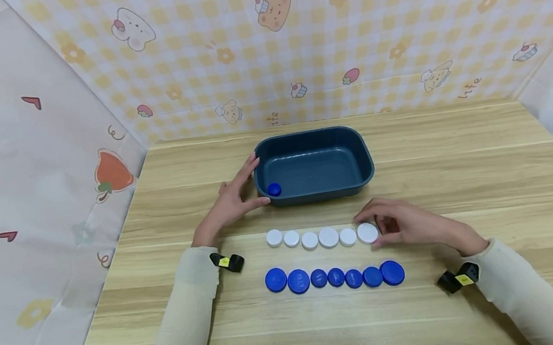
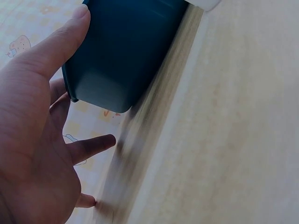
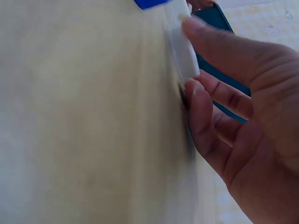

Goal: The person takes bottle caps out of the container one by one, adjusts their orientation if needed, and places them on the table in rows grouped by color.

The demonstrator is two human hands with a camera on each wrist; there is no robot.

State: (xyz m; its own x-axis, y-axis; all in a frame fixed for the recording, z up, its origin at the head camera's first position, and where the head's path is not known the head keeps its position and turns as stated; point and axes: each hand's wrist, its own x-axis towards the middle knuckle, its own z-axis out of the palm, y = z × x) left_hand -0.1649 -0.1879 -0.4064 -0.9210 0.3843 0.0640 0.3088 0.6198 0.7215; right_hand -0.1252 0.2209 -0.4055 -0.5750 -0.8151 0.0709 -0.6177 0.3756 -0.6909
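My right hand (image 1: 403, 224) pinches the rightmost white bottle cap (image 1: 367, 233) of a row between thumb and fingers. In the right wrist view, the thumb and a fingertip touch the edge of this white cap (image 3: 183, 51). My left hand (image 1: 229, 202) rests against the left end of a dark blue plastic basin (image 1: 316, 196), thumb at its near corner and a finger on the rim farther back. The left wrist view shows the thumb on the basin (image 2: 126, 51) and the other fingers spread. One blue cap (image 1: 274, 189) lies inside the basin, in its near left corner.
Several white caps (image 1: 329, 237) form a row in front of the basin. Nearer still, several blue caps (image 1: 336, 277) of differing sizes make a second row on the wooden table (image 1: 331, 328). Behind the table hangs a yellow checked cloth (image 1: 247, 75).
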